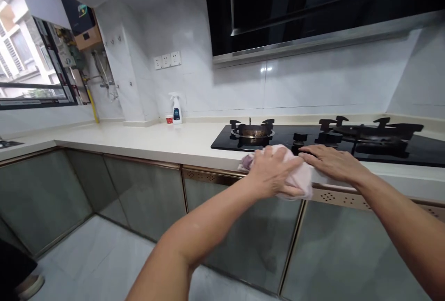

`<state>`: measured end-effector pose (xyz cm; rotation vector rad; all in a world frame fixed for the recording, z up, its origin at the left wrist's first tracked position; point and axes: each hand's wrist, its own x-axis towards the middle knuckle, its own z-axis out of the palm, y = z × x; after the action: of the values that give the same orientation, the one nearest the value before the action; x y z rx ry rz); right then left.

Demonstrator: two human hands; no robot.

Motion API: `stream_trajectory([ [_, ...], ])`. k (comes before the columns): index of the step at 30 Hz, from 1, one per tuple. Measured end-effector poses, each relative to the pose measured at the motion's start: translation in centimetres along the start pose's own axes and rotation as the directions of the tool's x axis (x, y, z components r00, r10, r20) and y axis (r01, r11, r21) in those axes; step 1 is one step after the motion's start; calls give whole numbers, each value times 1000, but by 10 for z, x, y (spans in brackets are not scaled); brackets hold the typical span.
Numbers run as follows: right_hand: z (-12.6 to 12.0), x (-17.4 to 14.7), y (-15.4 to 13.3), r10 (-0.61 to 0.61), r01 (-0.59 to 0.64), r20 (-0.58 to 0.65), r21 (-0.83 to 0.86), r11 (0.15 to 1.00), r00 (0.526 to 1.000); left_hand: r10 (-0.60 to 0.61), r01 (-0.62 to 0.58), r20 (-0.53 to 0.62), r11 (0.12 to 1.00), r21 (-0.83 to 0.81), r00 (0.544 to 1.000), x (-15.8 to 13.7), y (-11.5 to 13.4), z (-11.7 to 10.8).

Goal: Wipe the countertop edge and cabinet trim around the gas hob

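My left hand (273,173) is closed on a pale pink cloth (301,180) and presses it against the front edge of the white countertop (146,146). A darker, purplish corner of the cloth sticks out to the left of the fingers. Just to the right, my right hand (330,162) lies with its fingers stretched out over the front edge of the black gas hob (222,140), with nothing in it. Its fingertips are near the cloth; whether they touch it I cannot tell. The hob's left burner (253,130) stands behind the cloth.
A right burner (375,132) with black pan supports sits farther along. By the back wall stand a white spray bottle (176,110) and a small red cup (169,119). A dark range hood (313,9) hangs above. Another person's foot (31,286) shows at lower left.
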<state>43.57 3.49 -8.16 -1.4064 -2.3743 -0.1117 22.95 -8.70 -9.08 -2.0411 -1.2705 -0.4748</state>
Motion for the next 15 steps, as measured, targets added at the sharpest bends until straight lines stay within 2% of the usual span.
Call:
stream_trajectory([
  [3,2,2,7,-10,10,10,2,1000,1000,-23,23,-9,1000,11,1000,12,8,9],
  [6,1,3,9,-3,3,37,8,1000,999,-57,57,21,998,13,998,1,-12,4],
  [10,-2,-1,7,-2,1,45,21,1000,999,-174,173,39,985,14,984,-41,-68,-8],
  [15,-2,-3,4,-12,11,38,8,1000,999,-360,357,45,932,64,932,-118,-166,-22],
])
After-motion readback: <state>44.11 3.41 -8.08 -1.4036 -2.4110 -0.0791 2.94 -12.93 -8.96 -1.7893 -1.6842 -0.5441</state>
